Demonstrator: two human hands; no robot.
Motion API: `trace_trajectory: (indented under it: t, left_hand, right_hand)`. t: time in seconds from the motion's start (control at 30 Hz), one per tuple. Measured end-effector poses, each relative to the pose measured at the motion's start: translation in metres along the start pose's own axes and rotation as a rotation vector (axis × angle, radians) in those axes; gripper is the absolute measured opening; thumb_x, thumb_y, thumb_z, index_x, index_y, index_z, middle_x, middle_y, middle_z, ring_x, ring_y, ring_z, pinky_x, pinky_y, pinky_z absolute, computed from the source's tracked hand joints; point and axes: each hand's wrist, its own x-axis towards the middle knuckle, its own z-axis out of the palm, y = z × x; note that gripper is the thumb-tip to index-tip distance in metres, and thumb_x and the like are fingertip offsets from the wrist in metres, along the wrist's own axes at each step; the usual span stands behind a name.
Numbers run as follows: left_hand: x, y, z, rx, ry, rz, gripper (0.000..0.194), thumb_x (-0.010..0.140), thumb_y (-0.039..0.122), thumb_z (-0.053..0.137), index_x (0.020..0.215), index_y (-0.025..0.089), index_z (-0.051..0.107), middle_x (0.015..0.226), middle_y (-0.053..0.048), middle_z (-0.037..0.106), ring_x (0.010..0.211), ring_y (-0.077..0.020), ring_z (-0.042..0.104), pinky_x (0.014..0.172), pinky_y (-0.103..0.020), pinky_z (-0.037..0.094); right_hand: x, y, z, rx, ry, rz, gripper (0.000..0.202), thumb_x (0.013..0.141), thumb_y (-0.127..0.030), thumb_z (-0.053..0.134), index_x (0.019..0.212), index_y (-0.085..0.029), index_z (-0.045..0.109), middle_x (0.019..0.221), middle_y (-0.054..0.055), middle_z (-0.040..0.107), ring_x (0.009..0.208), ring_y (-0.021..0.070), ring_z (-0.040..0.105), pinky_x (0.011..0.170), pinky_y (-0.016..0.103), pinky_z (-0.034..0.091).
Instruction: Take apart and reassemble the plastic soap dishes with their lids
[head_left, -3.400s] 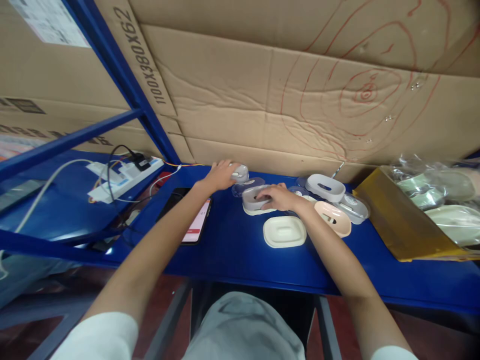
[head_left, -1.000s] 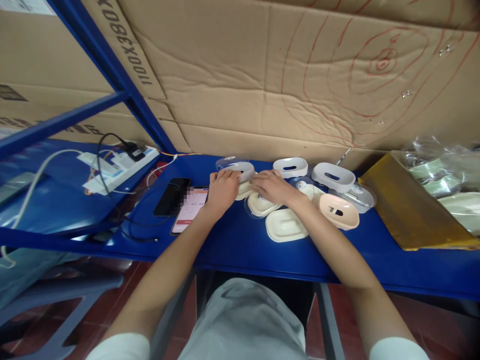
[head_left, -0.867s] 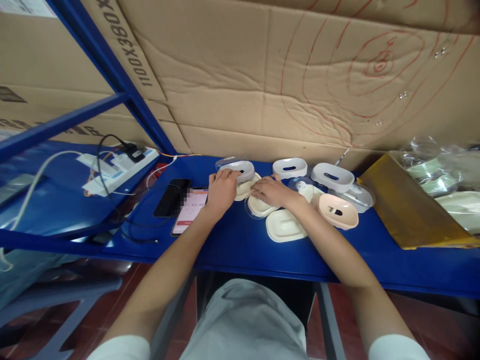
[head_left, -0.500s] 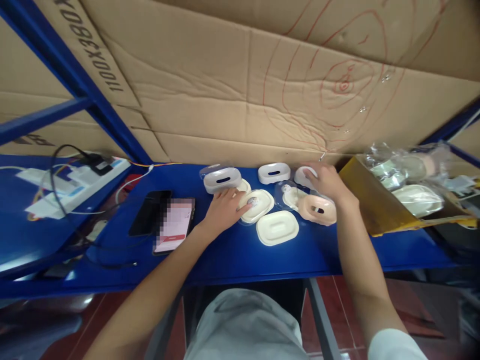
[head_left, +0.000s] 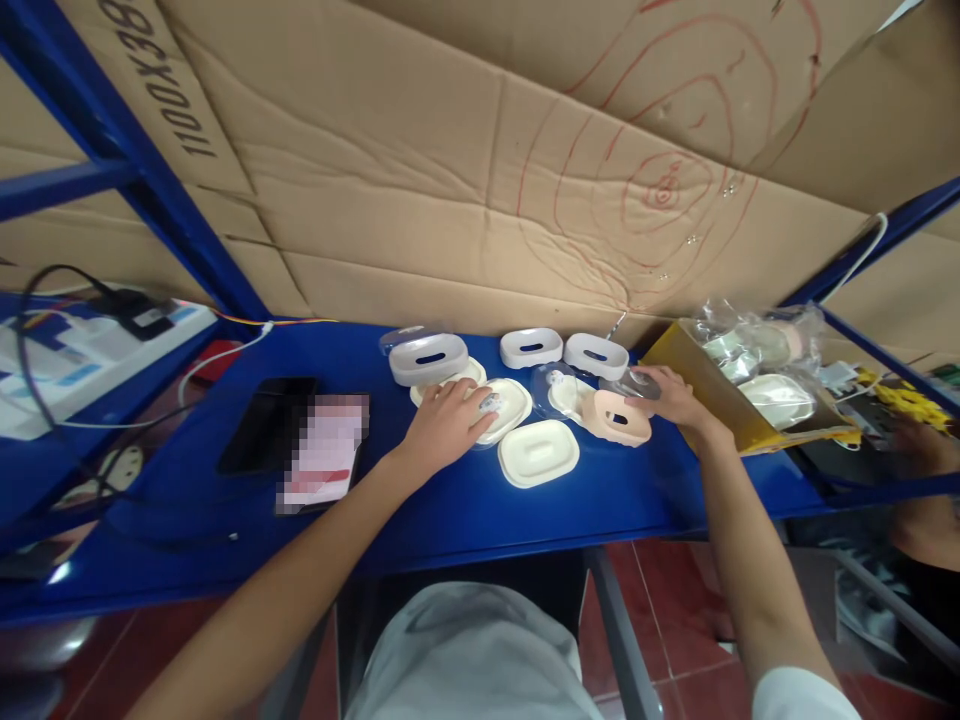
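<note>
One grey garment nearest, well short of the left hand and the right hand. Next, along the near side of the blue tabletop, to the left of the left fingers and apart from them, a lit smartphone, partly pixelated, with a black device beside it. Just right of the left fingers and a little nearer, an uncovered cream oval lid, flat on the tabletop. Left fingers open and loosely spread, palm down over cream pieces, thumb against a labelled cream lid. Between the two hands, close to the right fingertips, a peach slotted dish. Right thumb and fingers closed on a clear plastic cover just behind that peach dish; lifted or resting, cannot tell. Left of the right fingertips, a clear shell with a cream piece. Beyond the left fingers, a pale grey slotted dish; farther right, beyond and between both sets of fingertips, two more pale slotted dishes. Right of the right fingers, an open cardboard box of bagged dishes. Beyond all fingers, an upright cardboard sheet with red rings.
</note>
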Motion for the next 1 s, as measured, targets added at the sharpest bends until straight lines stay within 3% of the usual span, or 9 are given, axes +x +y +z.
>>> trace_trajectory:
  t: [0.13,0.23,0.4,0.53,0.63,0.73,0.87,1.0]
  left_hand:
    - [0.000,-0.002,0.000,-0.009,-0.008,-0.015,0.041,0.108,0.041,0.056,0.143,0.022,0.066,0.137,-0.013,0.070,0.125,-0.0355,0.067,0.106,-0.050,0.048]
    - [0.000,-0.002,0.000,-0.016,-0.016,-0.020,0.041,0.108,0.041,0.055,0.143,0.023,0.067,0.137,-0.013,0.070,0.125,-0.0353,0.067,0.107,-0.050,0.047]
    - [0.000,-0.002,0.000,-0.024,-0.027,-0.018,0.042,0.108,0.041,0.054,0.144,0.024,0.066,0.137,-0.013,0.070,0.124,-0.0354,0.067,0.107,-0.050,0.048]
    - [-0.001,-0.001,-0.002,-0.032,-0.026,-0.013,0.041,0.108,0.040,0.053,0.143,0.022,0.066,0.137,-0.014,0.070,0.128,-0.0361,0.066,0.108,-0.051,0.049]
    - [-0.001,-0.001,-0.003,-0.039,-0.030,-0.010,0.041,0.109,0.039,0.053,0.143,0.022,0.067,0.137,-0.014,0.071,0.127,-0.0361,0.067,0.108,-0.051,0.049]
    - [-0.001,-0.002,-0.003,-0.043,-0.034,-0.005,0.043,0.109,0.039,0.053,0.144,0.021,0.066,0.137,-0.015,0.071,0.127,-0.0367,0.067,0.108,-0.052,0.049]
    - [-0.001,-0.003,-0.002,-0.047,-0.035,-0.001,0.043,0.109,0.040,0.051,0.145,0.021,0.066,0.137,-0.015,0.070,0.126,-0.0367,0.067,0.108,-0.053,0.049]
    - [-0.002,-0.003,-0.001,-0.060,-0.030,0.008,0.043,0.108,0.039,0.053,0.145,0.022,0.065,0.139,-0.015,0.069,0.128,-0.0369,0.066,0.109,-0.052,0.049]
  right_hand:
    - [0.008,0.007,-0.012,0.055,-0.113,-0.024,0.089,0.069,-0.070,0.090,0.148,-0.036,0.066,0.142,0.010,0.060,0.132,0.0365,0.064,0.120,0.053,0.050]
    - [0.010,0.008,-0.019,0.082,-0.141,-0.038,0.089,0.066,-0.070,0.092,0.144,-0.034,0.070,0.141,0.010,0.063,0.128,0.0360,0.067,0.116,0.051,0.055]
    - [0.001,0.005,-0.026,0.098,-0.055,-0.025,0.072,0.091,-0.079,0.066,0.142,-0.029,0.065,0.136,0.012,0.074,0.119,0.0339,0.074,0.099,0.050,0.065]
    - [-0.005,0.000,-0.021,0.022,0.066,-0.026,0.061,0.105,-0.068,0.048,0.146,-0.025,0.060,0.139,0.014,0.074,0.124,0.0327,0.073,0.104,0.050,0.062]
    - [-0.007,-0.008,-0.009,-0.075,0.116,-0.057,0.052,0.105,-0.053,0.052,0.147,-0.024,0.060,0.142,0.014,0.073,0.132,0.0338,0.069,0.112,0.054,0.055]
    - [-0.016,-0.014,0.004,-0.181,0.158,-0.085,0.040,0.103,-0.038,0.052,0.136,-0.024,0.070,0.144,0.016,0.071,0.142,0.0385,0.060,0.120,0.064,0.043]
    - [-0.039,-0.013,0.012,-0.233,0.112,-0.100,0.033,0.100,-0.028,0.051,0.115,-0.024,0.080,0.126,0.016,0.079,0.128,0.0385,0.068,0.115,0.061,0.047]
    - [-0.053,-0.005,0.012,-0.179,0.001,-0.155,0.048,0.094,-0.021,0.050,0.136,-0.027,0.073,0.141,0.010,0.075,0.133,0.0325,0.069,0.116,0.054,0.052]
